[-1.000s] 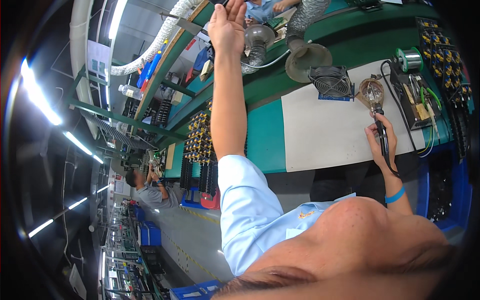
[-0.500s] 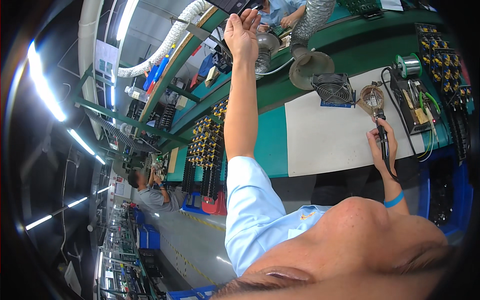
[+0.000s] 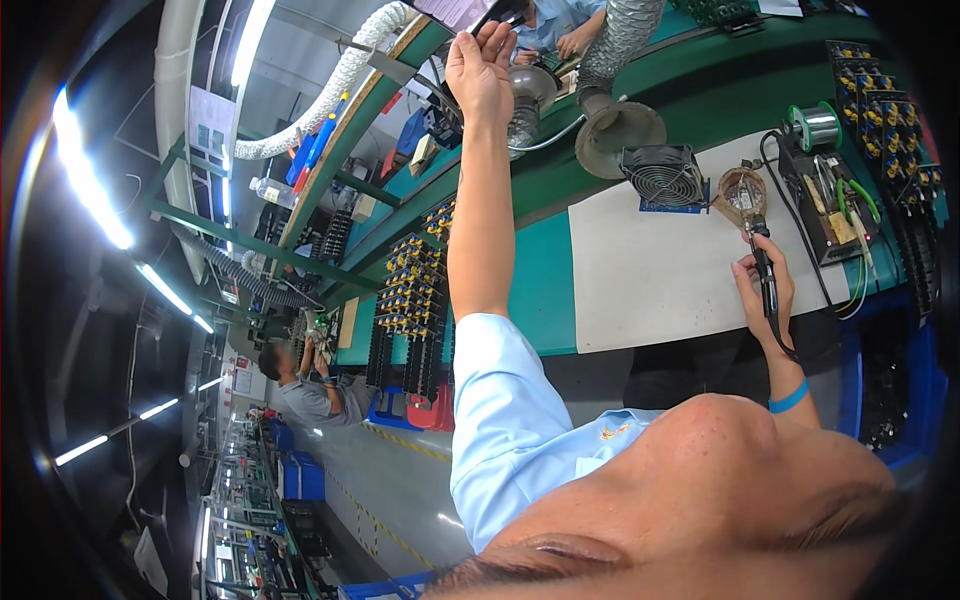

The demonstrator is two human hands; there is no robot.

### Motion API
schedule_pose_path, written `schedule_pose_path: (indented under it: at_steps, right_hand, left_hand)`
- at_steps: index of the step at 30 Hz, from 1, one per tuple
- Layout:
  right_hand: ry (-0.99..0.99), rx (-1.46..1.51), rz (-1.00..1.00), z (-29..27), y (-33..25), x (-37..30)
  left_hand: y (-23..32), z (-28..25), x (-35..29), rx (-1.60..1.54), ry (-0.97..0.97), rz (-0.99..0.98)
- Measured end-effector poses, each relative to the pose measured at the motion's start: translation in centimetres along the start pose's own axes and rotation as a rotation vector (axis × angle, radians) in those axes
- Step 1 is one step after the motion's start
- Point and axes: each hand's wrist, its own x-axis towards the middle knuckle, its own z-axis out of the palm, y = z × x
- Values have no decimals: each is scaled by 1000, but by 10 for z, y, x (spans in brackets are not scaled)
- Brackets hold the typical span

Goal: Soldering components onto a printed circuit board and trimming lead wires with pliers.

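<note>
Above the desk (image 3: 540, 290), a soldering iron (image 3: 768, 285), lengthwise toward twelve o'clock, is clasped between right fingers (image 3: 777, 250); left hand's (image 3: 485, 85) grip unclear.

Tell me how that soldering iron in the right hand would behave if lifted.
The soldering iron would probably feel stiff, as its body looks straight. Its black cord likely flexes and drags a little, since it bends in a curve. Looking slim and rounded, the iron might roll if laid flat.

The top edge cuts off the dark-framed panel (image 3: 458, 12), its pale surface unreadable, and the opposite co-worker (image 3: 562, 20).
</note>
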Motion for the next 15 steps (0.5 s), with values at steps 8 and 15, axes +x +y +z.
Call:
schedule_pose_path:
  at_steps: [8,15]
  right_hand:
    - [5,0,6,-4,0,-5]
    - [-12,-17,2,-5,2,-5]
  left_hand:
    - [-5,0,-5,25,6,-10]
    - [-9,-5,-7,26,25,-15]
